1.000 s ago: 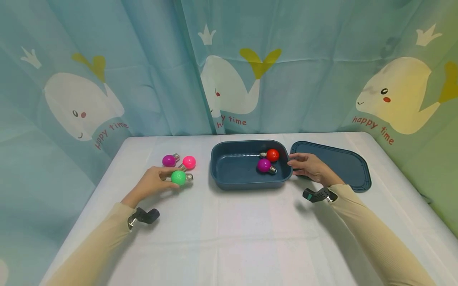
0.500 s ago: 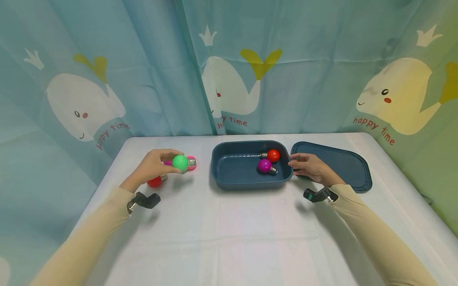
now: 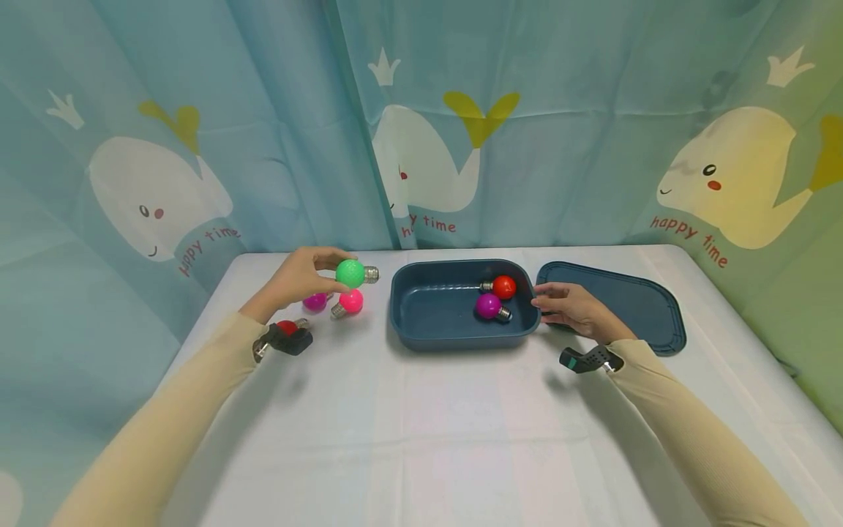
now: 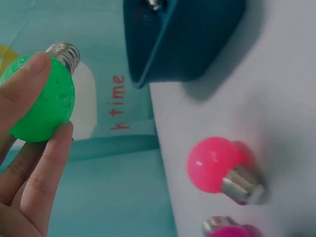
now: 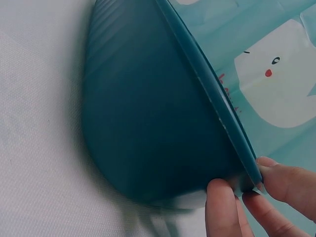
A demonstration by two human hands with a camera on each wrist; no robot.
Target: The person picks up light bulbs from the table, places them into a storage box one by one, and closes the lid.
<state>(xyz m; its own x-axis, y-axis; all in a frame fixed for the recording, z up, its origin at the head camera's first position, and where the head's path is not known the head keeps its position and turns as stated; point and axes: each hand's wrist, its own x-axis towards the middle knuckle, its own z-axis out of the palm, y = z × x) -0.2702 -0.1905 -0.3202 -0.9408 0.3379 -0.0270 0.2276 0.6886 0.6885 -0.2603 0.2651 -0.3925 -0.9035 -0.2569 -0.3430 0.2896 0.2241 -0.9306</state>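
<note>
Pale blue-green curtain (image 3: 290, 183) fabric, printed with white whales and the words "happy time", forms the backdrop behind a table (image 3: 428, 417) covered with white cloth. An open dark-blue storage box (image 3: 428, 304) stands on the table toward the rear edge and serves as the reference for all positions. Inside the box, at its right end, lie a red light bulb (image 3: 504, 287) and, nearer the front wall, a purple light bulb (image 3: 489, 306).

Left of the box, the left hand (image 3: 298, 279) grips a green light bulb (image 3: 350, 274) by its globe, between thumb and fingers; the bulb is held clear of the table, its metal screw base directed toward the box. The right hand (image 3: 571, 310) pinches the box rim at the right end, fingers against the outer wall.

Also left of the box, three bulbs rest on the cloth: a pink bulb (image 3: 352, 301), nearest; a second purple bulb (image 3: 315, 301), farther out; and a second red bulb (image 3: 287, 326), partly hidden by the left wrist camera (image 3: 298, 342). Right of the box lies a flat dark-blue lid (image 3: 632, 304).
</note>
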